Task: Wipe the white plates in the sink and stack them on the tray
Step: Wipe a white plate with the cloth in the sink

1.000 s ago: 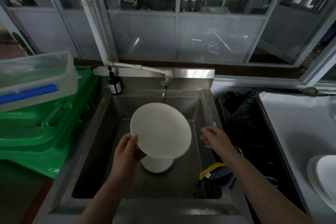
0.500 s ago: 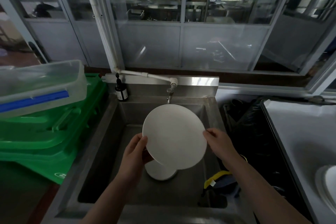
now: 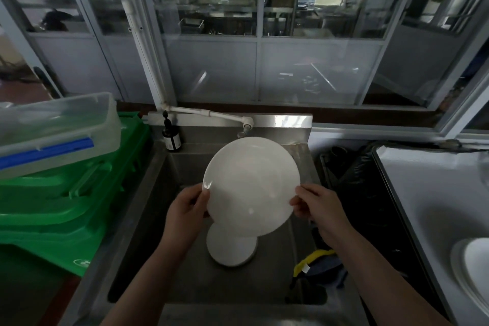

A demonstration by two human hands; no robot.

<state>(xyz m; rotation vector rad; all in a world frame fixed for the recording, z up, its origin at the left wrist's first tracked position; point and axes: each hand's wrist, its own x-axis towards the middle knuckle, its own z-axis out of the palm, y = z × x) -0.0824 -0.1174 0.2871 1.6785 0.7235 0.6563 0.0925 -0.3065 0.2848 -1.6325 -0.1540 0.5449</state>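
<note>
— Starting at the left edge, what have we got?

— A clear plastic lidded box with a blue clip, resting on top of a stack of green plastic crates that sits just beside the left rim of the stainless steel sink.

— And at the sink's back edge?

— A small dark pump bottle stands in the back-left corner. A white pipe with a tap reaches out over the basin from there.

— Now the action!

— The left hand grips the left rim of a round white plate, thumb on the face, fingers curled behind. The plate is held up above the basin, tilted with its face toward us.

— Anything below it?

— Yes, more white plates lie flat on the sink floor, partly hidden by the raised one. How many, I can't tell.

— And the other side?

— The right hand pinches the plate's right rim, so both hands are grasping it. In the front-right corner of the basin lies a dark blue cloth with yellow trim.

— Further right?

— A white counter, and at its right edge a stack of white plates cut off by the frame. Whether it sits on a tray, I can't tell.
</note>
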